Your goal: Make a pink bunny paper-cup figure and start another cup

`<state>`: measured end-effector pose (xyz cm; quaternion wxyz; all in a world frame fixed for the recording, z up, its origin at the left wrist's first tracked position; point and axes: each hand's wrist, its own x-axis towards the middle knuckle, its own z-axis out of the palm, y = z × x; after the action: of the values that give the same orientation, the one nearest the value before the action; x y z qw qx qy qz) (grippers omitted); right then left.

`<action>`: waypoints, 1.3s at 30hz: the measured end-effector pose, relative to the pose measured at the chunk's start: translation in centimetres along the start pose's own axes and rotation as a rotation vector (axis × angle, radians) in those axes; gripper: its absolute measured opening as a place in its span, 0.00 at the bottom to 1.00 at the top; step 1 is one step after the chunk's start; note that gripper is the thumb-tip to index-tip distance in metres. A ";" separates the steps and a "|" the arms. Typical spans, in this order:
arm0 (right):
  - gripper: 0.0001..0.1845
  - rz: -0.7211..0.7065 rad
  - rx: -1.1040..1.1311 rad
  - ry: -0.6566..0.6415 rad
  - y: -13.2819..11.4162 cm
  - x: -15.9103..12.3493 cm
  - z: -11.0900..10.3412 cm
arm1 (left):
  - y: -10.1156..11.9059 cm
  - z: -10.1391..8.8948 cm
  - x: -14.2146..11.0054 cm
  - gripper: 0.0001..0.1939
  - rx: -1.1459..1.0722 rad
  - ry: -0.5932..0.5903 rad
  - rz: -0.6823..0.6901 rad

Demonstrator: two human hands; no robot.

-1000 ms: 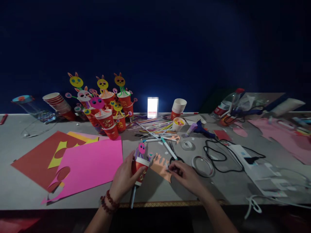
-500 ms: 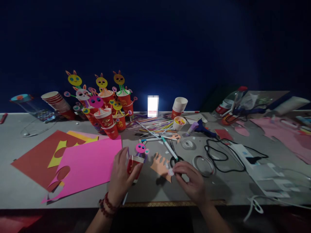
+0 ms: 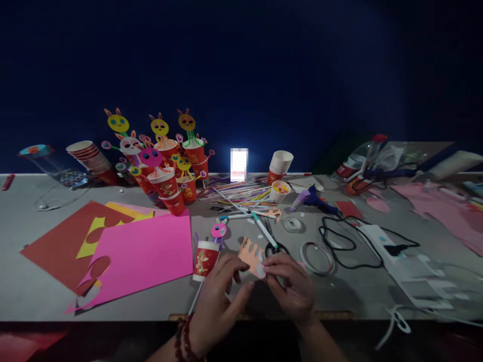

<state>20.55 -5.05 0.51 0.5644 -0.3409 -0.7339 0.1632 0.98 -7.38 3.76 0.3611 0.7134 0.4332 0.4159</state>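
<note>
My right hand (image 3: 290, 286) pinches a small whitish piece (image 3: 261, 271) that looks like paper or tape, just over the orange paper scrap (image 3: 249, 255) with its scalloped edge. My left hand (image 3: 228, 296) reaches towards it from the left, thumb and fingers apart and holding nothing. Left of that hand stands a red paper cup (image 3: 206, 259), with a pink face cutout (image 3: 219, 229) rising above its rim. Behind my right hand lie the black-handled scissors (image 3: 277, 249), partly hidden, with a white-and-teal marker (image 3: 264, 230) beside them.
Several decorated cups (image 3: 164, 182) with rabbit faces crowd the back left. Pink paper (image 3: 151, 251) covers brown sheets at left. A tape roll (image 3: 292, 224), white ring (image 3: 317, 258) and black cable (image 3: 350, 246) lie at right. Pipe cleaners (image 3: 237, 193) spread across the back.
My left hand has let go of the red cup and moved right, close to my right hand. The cup now stands by itself. My right hand keeps the whitish piece.
</note>
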 end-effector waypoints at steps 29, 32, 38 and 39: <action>0.08 0.242 0.162 -0.119 -1.5 1.0 0.7 | -1.8 1.4 1.1 0.12 -0.425 -0.016 -0.249; 0.09 0.176 0.017 -0.159 -1.8 1.5 0.3 | -1.6 1.2 1.1 0.11 -0.322 0.008 -0.223; 0.09 0.115 -0.069 -0.223 -2.0 1.8 0.1 | -0.8 0.8 1.0 0.10 -0.152 0.029 -0.138; 0.09 0.110 -0.082 -0.224 -2.0 1.8 0.1 | -0.7 0.8 1.0 0.10 -0.128 0.027 -0.122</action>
<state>19.61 -5.29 3.03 0.4547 -0.3832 -0.7785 0.2007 1.76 -6.30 3.12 0.4247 0.6554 0.4532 0.4296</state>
